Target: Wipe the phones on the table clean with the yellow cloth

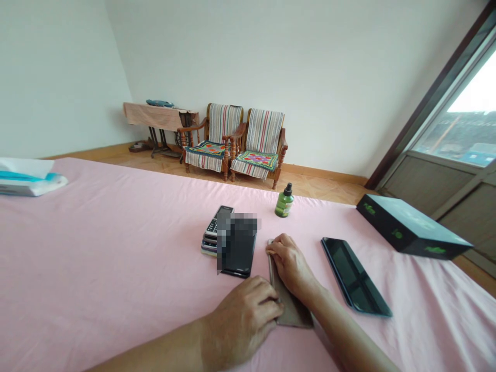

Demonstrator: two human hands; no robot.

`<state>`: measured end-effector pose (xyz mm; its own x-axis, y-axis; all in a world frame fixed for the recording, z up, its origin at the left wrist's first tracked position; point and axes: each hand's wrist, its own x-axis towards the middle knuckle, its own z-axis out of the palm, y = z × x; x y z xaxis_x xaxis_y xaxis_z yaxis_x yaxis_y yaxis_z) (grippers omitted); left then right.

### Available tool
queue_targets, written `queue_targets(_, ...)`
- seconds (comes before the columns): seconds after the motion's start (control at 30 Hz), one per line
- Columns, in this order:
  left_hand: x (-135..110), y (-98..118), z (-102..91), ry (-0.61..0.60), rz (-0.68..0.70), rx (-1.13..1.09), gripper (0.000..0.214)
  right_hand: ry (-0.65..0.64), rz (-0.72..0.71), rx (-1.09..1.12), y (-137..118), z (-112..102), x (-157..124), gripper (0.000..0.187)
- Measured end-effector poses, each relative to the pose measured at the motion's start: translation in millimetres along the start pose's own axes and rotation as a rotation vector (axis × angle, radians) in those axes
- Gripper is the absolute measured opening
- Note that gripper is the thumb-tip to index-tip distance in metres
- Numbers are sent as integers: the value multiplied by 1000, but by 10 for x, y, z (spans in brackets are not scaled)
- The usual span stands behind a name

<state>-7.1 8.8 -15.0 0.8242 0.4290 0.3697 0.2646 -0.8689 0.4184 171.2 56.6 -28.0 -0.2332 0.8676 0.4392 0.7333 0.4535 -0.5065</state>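
Note:
A flat brown folded cloth [293, 309] lies on the pink sheet in front of me. My right hand [291, 266] grips its far end, fingers curled over the edge. At the near left edge, my left hand [246, 315] is closed with its fingertips on the cloth; the thumb is mostly hidden. Just left of the cloth lies a dark smartphone [242, 248], partly blurred out. It adjoins a small stack of phones topped by a keypad phone [219, 221]. Right of my right forearm rests a black tablet-like device [356, 276], screen up.
A green spray bottle [284, 201] stands beyond my hands. At the right is a black box [413, 227] with green lettering. A white and blue packet [33, 178] lies far left on the pink sheet [116, 248]. Two wooden armchairs [258, 137] stand by the wall.

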Motion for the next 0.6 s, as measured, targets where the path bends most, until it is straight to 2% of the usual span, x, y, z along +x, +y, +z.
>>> queue_targets(0.23,18,17,-6,-8,-19,-1,12,-131,-38,56,-105,-100,-314,28)
queue_targets(0.33,23,26,-14,-22,-43,-1,9,-189,-10,112,-188,-143,-463,29)
queue_targets(0.43,19,33,-17,-24,-75,-1,9,-190,22,157,-273,-159,-559,28)
queue_targets(0.6,7,46,-10,-8,-229,-35,19,-208,54,201,-361,-226,-612,26)
